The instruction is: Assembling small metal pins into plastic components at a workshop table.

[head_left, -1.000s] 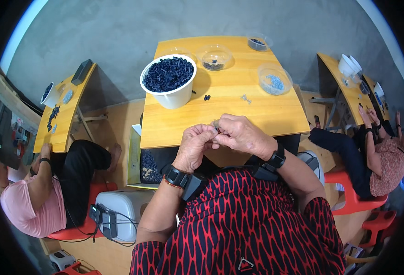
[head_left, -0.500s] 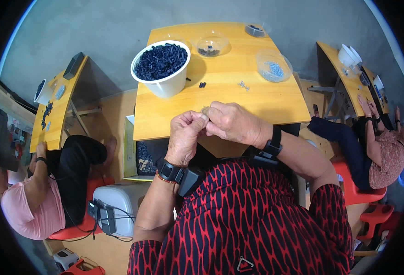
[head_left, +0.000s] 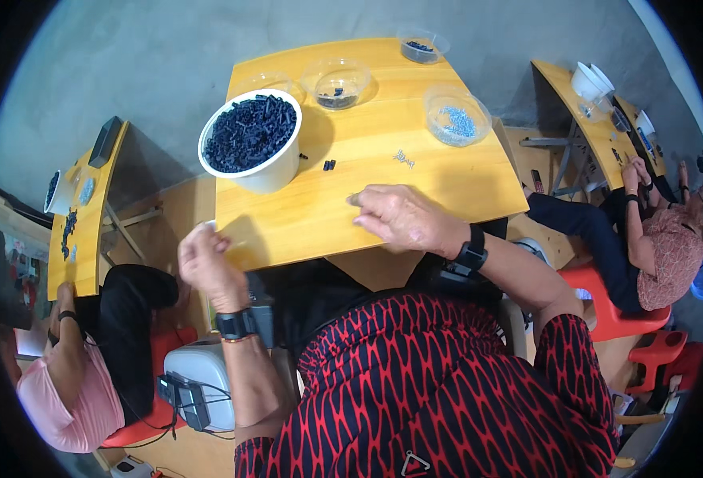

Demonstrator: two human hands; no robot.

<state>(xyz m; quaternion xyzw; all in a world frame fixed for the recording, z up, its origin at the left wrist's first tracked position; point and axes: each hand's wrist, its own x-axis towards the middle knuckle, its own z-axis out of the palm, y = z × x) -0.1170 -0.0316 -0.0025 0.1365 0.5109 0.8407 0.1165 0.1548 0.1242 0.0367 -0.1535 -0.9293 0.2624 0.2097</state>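
Note:
My left hand (head_left: 212,267) is off the table's left front corner, its fingers curled in; whatever it holds, if anything, is hidden. Over the table's front edge is my right hand (head_left: 403,217), fingers bent and thumb close to them; nothing clear shows in its grasp. Beyond it, a small pile of silvery screw-like pieces (head_left: 404,159) lies on the yellow wooden table (head_left: 351,139). Two short black cylindrical pieces (head_left: 329,166) lie to the left of that pile. A white bucket (head_left: 265,179), heaped with black pieces (head_left: 252,131), stands at the left.
Clear bowls stand farther back: one with dark bits (head_left: 337,84), another with dark pieces (head_left: 423,48), and one with silvery pieces (head_left: 457,119) at right. Co-workers sit at tables left (head_left: 72,390) and right (head_left: 666,263). A grey stool (head_left: 200,366) is by my left arm.
My hands, together in front of the table before, have come apart. The left went left and down past the table's corner; the right stayed near the front edge. The view has shifted slightly.

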